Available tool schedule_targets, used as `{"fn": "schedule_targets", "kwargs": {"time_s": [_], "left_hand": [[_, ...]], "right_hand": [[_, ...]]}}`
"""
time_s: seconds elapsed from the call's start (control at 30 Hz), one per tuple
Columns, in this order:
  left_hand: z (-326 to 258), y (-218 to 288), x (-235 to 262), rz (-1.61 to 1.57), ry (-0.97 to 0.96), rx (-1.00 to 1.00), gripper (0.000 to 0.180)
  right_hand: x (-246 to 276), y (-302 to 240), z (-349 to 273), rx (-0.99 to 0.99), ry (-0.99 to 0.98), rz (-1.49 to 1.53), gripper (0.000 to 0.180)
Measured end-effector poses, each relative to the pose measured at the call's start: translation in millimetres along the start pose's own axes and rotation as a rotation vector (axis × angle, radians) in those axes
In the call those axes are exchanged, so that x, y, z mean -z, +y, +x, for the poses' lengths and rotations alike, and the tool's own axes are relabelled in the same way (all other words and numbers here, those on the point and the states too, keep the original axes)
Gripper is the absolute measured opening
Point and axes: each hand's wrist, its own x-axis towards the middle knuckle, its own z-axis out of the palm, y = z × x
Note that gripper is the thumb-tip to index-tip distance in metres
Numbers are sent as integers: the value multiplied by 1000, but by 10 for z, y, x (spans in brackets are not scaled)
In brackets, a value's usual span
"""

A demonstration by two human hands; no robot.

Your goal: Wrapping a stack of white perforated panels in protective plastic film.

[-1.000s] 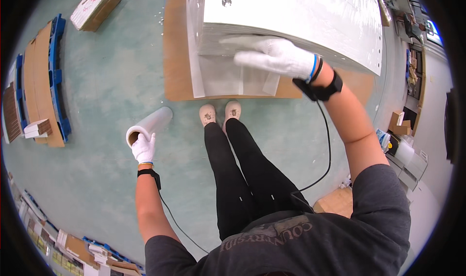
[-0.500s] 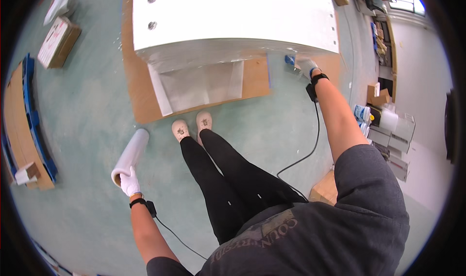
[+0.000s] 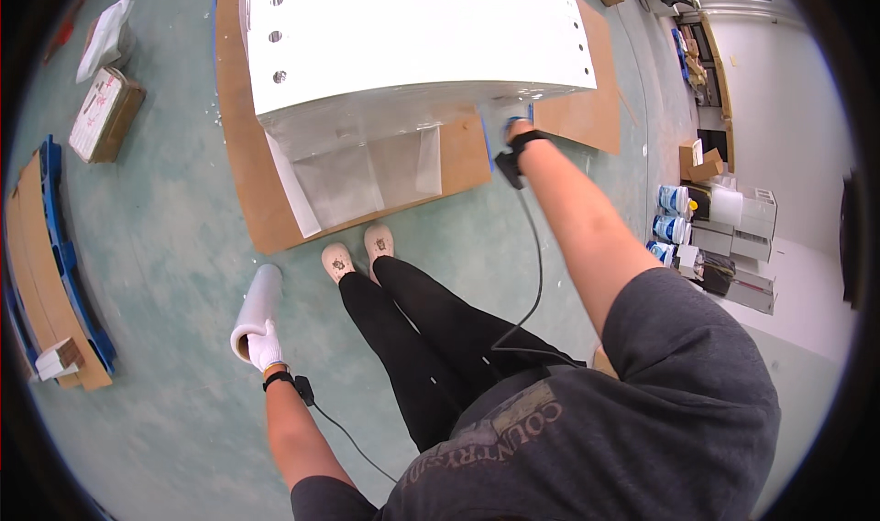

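Note:
My left hand, in a white glove, is closed around the near end of a roll of clear stretch film, held tilted above the floor at my left. In front of me stands a large white stack or panel with round holes along its sides, its front wrapped in shiny clear film. My right arm reaches forward to the right part of that front edge. There my right hand is mostly hidden behind its wrist strap; a bit of blue shows at it, and its fingers cannot be made out.
Brown cardboard lies under the stack, with a pale sheet-lined opening at its front. At the left are a blue pallet and a carton. White buckets and boxes line the right wall. A cable hangs from each wrist.
My right hand has moved left along the front of the stack. My left hand and the film roll have shifted slightly right and nearer, and the whole view has turned a little.

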Motion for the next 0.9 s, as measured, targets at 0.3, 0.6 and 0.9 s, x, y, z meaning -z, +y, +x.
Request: {"fn": "schedule_targets", "kwargs": {"time_s": [0.3,0.6,0.9], "left_hand": [[102,-534,17,-27,61,40,65],[188,80,-245,-48,37,-40,60],[105,9,-216,-128,19,-50,60]], "right_hand": [[1336,-1814,-397,475,-577,558,30],[2661,-70,-413,8,-244,575,26],[1119,652,-550,176,-404,521,34]]}}
